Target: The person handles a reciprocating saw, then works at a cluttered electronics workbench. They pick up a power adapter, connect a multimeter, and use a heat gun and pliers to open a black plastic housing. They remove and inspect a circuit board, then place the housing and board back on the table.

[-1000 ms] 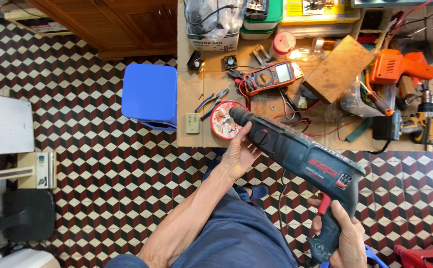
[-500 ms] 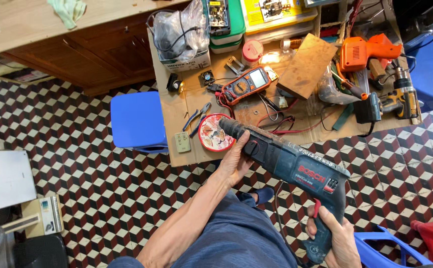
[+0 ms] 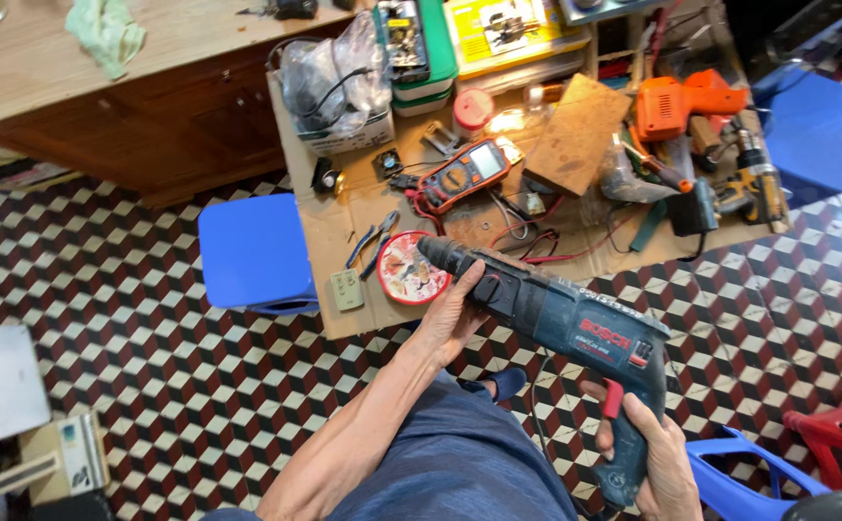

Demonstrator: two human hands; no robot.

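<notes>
Dark blue-green rotary hammer drill (image 3: 556, 314) with a black nose and a red trigger, held in both hands above the patterned red, white and black tiled floor (image 3: 151, 386), just in front of a sheet of brown cardboard (image 3: 344, 232) spread on that floor. Gripped at the rear handle by the right hand (image 3: 657, 458), fingers wrapped tight around the grip below the trigger. Cradled near the front by the left hand (image 3: 455, 314), palm under the barrel and fingers curled up along the black collar, closed on the tool. Angled with the nose up and to the left, ending over a round red and white tin lid (image 3: 411, 268) lying on the cardboard. Beside the lid, small blue-handled pliers (image 3: 373, 241) and a small pale green switch plate (image 3: 347, 289). Farther up the cardboard, an orange-cased multimeter (image 3: 464, 176) with red and black leads, a flat wooden block (image 3: 575, 135), an orange power drill (image 3: 681, 101) and a yellow and black cordless drill (image 3: 754, 188). Left of the cardboard, a blue plastic stool (image 3: 252, 253); behind it, a brown wooden cabinet (image 3: 151, 135). Blue trousers (image 3: 460, 463) low in view, between the two arms.
</notes>
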